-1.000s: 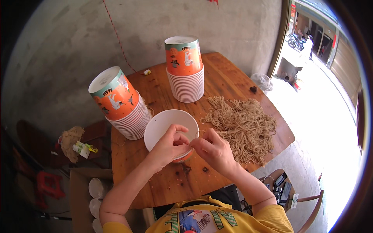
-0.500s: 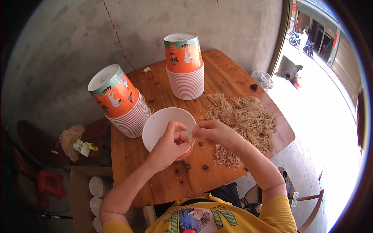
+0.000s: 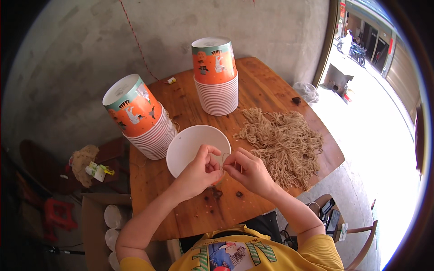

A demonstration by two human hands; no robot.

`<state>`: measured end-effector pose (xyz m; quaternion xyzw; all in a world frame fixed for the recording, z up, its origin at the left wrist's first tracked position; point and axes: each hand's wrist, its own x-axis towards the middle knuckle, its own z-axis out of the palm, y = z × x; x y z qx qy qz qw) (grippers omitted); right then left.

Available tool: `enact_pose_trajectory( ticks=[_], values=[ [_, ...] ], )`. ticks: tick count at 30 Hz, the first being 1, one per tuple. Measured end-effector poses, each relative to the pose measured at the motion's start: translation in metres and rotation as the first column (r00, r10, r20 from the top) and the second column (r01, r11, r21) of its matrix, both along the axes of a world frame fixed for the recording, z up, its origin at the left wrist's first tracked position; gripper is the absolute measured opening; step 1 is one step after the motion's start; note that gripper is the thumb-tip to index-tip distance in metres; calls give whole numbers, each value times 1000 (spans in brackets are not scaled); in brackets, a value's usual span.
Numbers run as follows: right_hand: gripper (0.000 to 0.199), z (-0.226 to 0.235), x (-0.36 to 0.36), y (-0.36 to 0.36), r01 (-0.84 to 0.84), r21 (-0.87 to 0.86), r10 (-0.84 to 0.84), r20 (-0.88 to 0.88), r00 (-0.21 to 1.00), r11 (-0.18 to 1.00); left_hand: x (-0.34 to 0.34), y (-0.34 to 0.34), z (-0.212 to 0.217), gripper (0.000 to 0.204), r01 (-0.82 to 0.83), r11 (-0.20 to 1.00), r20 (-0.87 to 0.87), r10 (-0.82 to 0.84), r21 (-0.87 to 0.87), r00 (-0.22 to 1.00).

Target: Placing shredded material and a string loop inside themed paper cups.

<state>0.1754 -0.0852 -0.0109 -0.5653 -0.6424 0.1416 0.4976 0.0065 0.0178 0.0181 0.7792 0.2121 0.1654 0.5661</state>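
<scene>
My left hand [image 3: 198, 175] is closed in a pinch at the front right rim of a white-lined paper bucket [image 3: 183, 147]. Right beside it, my right hand [image 3: 249, 174] pinches too, its fingertips almost meeting the left ones. A thin tan string [image 3: 225, 155] makes a small loop between the fingers; its ends are hidden. The bucket stands mouth up, with a bit of orange outer wall showing under my hands. To the right lies a loose heap of tan strings [image 3: 287, 142] on the wooden table [image 3: 176, 217].
Two tall stacks of upside-down orange and green paper buckets stand behind, one at the left [image 3: 133, 108], one at the back [image 3: 214, 63]. A carton [image 3: 92, 226] with white round items is on the lower left. A red stool [image 3: 58, 212] stands farther left, a chair [image 3: 368, 239] lower right.
My right hand has come down toward me, its fingertips now beside the left ones. My left hand has barely moved. Outside, a person in white has shifted left.
</scene>
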Motion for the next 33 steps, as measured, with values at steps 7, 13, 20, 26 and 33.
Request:
enact_pose_trajectory(
  ticks=[7, 13, 20, 26, 33],
  values=[
    [9, -3, -2, -1, 12, 14, -11, -33, 999, 1000, -6, -6, 9, 17, -132, 963, -137, 167, 236, 976],
    [9, -5, -2, -1, 25, 43, -25, 7, 1000, 999, -8, -7, 6, 7, -120, 929, -110, 168, 349, 980],
    [9, -6, -1, -2, 21, 54, -21, 13, 1000, 998, -7, -7, -2, 7, -144, 899, -22, 168, 414, 986],
    [10, -4, 1, -7, 17, 25, -16, -23, 1000, 1000, -4, -8, 1, 7, -162, 976, -56, 172, 146, 984],
    [13, 0, 4, -13, 9, 20, -7, -82, 997, 1000, -2, -12, -1, 7, -196, 935, 42, 192, 297, 980]
  ],
)
